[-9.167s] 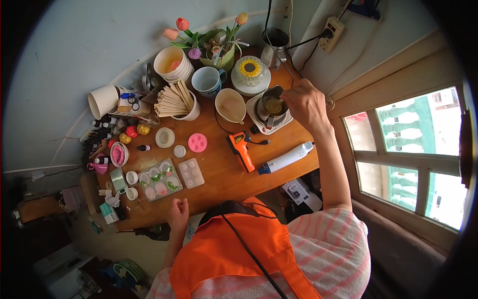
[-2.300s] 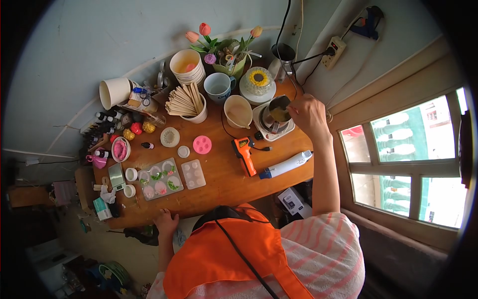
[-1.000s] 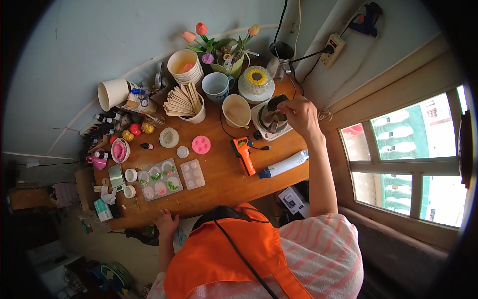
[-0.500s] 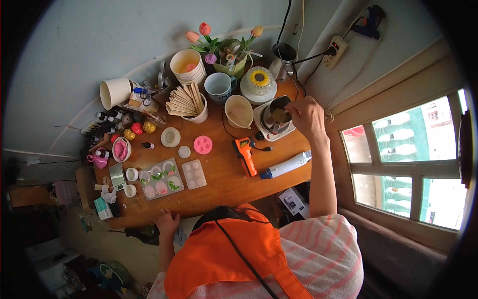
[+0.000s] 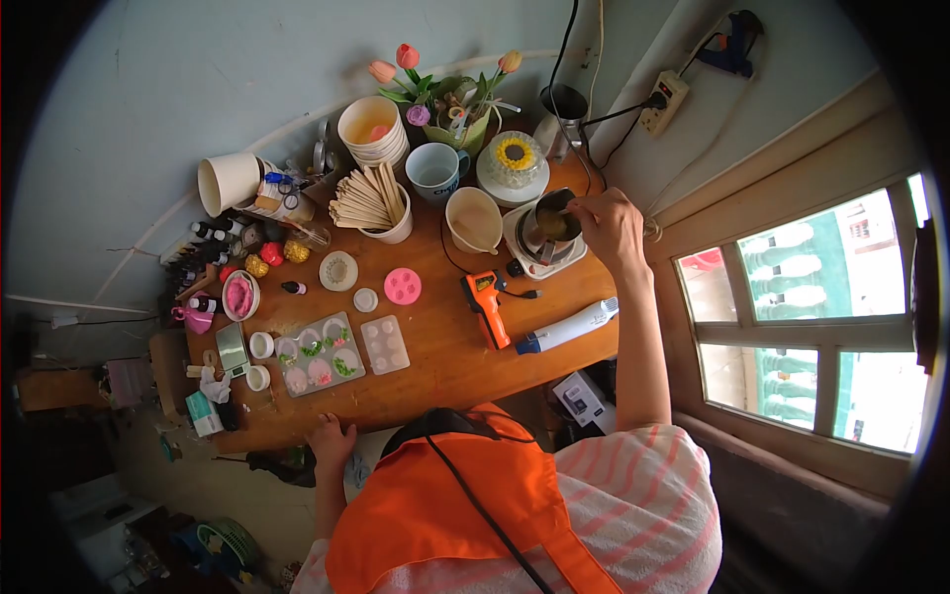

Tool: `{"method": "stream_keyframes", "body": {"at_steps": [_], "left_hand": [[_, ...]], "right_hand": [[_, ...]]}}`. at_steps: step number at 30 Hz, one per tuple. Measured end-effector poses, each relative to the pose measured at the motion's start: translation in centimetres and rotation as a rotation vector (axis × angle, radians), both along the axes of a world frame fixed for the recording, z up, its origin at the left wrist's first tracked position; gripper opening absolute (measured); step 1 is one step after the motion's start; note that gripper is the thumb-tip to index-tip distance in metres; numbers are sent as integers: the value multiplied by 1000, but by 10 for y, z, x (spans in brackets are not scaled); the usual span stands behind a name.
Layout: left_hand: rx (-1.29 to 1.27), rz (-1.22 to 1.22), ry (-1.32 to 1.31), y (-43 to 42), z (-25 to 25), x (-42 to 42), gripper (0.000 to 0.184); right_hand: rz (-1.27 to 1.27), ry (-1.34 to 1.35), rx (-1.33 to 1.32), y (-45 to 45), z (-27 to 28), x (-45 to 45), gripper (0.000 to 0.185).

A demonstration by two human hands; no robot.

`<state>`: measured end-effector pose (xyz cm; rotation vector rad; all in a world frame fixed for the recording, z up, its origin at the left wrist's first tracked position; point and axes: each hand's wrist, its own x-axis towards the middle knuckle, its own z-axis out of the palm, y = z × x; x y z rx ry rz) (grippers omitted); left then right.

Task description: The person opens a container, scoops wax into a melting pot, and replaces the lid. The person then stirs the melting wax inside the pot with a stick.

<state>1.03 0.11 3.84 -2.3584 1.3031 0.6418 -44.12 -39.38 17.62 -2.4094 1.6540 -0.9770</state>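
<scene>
Near the far right corner of the wooden table (image 5: 440,361), we see a metal pot (image 5: 534,234) resting on a small white hot plate (image 5: 571,263), with some yellowish matter inside it. Our right hand (image 5: 612,230) reaches over the pot's right side, fingers drawn together and pointing down at the rim; we cannot tell whether they grip a thin stirrer or the rim itself. Our left hand (image 5: 330,441) rests at the table's near edge, loosely open, its fingers slightly curled and the thumb apart. Just beyond it, toward the left end, lies a grey mold tray (image 5: 332,383) whose cavities hold green and pink pieces, and a paler, smaller mold (image 5: 385,345) sits just beside its right edge. A pink round mold (image 5: 403,287) lies farther in from the near edge. Between that and the right end we have an orange handheld device (image 5: 487,315), and right of it a white and blue heat tool (image 5: 569,327) slanting toward the right edge. Just left of the hot plate stands a cream pouring cup (image 5: 453,228) with pale contents; behind these, near the far edge, are a blue mug (image 5: 435,198) and a clear piece topped by a sunflower (image 5: 514,153). Left of the mug, wooden sticks (image 5: 368,201) fan out of a white tub (image 5: 396,234).
</scene>
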Motion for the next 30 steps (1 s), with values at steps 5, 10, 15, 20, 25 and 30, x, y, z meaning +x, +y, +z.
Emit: {"method": "stream_keyframes", "body": {"at_steps": [5,10,15,20,25,30], "left_hand": [[37,-5,5,3,-4,4,72],[50,-25,7,5,-8,6,75],[32,-32,-9,7,-10,5,73],[23,-21,-13,7,-13,3,73],[-4,13,-24,3,-1,-3,69],[16,33,-34,-1,0,-6,67]], "right_hand": [[59,-75,46,4,2,9,7],[82,-69,172,10,8,2,8],[-51,117,85,1,7,-4,8],[130,-11,90,3,4,11,8],[-16,56,243,5,10,0,12],[28,73,149,3,2,10,13]]}}
